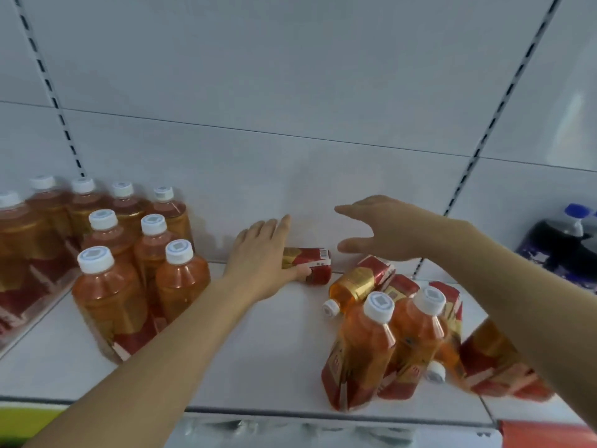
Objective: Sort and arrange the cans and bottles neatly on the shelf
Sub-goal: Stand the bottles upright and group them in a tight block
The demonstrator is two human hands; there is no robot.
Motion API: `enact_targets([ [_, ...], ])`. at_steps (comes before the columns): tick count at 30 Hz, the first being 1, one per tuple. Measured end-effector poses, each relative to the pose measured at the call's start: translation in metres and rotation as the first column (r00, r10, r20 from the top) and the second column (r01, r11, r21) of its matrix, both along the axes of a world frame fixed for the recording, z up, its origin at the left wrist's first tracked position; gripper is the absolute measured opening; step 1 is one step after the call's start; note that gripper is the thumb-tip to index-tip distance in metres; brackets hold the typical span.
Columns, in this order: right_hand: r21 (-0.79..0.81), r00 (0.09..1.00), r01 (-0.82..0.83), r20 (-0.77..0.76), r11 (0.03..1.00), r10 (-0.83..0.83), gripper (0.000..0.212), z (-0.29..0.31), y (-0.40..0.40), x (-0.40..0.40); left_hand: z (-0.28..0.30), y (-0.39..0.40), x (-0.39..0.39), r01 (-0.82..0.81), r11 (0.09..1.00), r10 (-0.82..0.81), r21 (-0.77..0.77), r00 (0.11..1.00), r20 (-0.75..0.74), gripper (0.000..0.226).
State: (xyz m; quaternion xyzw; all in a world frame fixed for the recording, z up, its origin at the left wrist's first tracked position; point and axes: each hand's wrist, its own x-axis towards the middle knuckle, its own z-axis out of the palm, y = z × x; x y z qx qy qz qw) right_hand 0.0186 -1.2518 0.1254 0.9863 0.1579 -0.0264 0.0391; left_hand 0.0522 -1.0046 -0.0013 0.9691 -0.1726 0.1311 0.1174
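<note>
On the white shelf point(265, 344), several orange tea bottles with white caps stand in rows at the left point(135, 253). A jumbled group at the right has two upright bottles point(387, 344) and several lying bottles point(361, 282). One red-labelled bottle point(311, 263) lies on its side against the back wall. My left hand point(261, 257) rests on its left end, thumb under it and fingers over it. My right hand point(384, 231) hovers open above and to the right of that bottle, fingers spread, touching nothing.
The shelf's back panel point(290, 124) rises right behind the bottles, with slotted uprights point(51, 92) on both sides. A dark bottle with a blue cap point(571, 227) lies on the neighbouring shelf at the far right. The shelf's front edge point(290, 412) runs along the bottom.
</note>
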Motion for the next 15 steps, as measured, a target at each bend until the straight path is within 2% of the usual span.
enact_targets([
  [3, -0.051, 0.996, -0.059, -0.065, 0.997, 0.055, 0.09, -0.012, -0.004, 0.024, -0.011, -0.001, 0.013, -0.043, 0.998, 0.041, -0.037, 0.998, -0.053, 0.123],
  [5, -0.064, 0.993, -0.077, -0.099, 0.995, 0.07, 0.089, -0.018, -0.006, 0.037, -0.019, -0.002, 0.021, -0.072, 0.997, 0.07, -0.009, 0.992, -0.104, 0.122],
  [9, -0.068, 0.986, -0.11, -0.136, 0.992, 0.1, 0.088, -0.034, -0.013, 0.052, -0.04, -0.004, 0.033, -0.072, 0.992, 0.087, 0.106, 0.986, -0.143, 0.1],
  [12, -0.071, 0.972, -0.134, -0.204, 0.988, 0.117, 0.092, -0.044, -0.017, 0.053, -0.05, -0.003, 0.037, -0.06, 0.985, 0.079, 0.159, 0.99, -0.119, 0.087],
  [15, -0.08, 0.96, -0.174, -0.235, 0.981, 0.151, 0.092, -0.049, -0.018, 0.054, -0.048, -0.001, 0.042, -0.047, 0.981, 0.067, 0.19, 0.993, -0.097, 0.082],
])
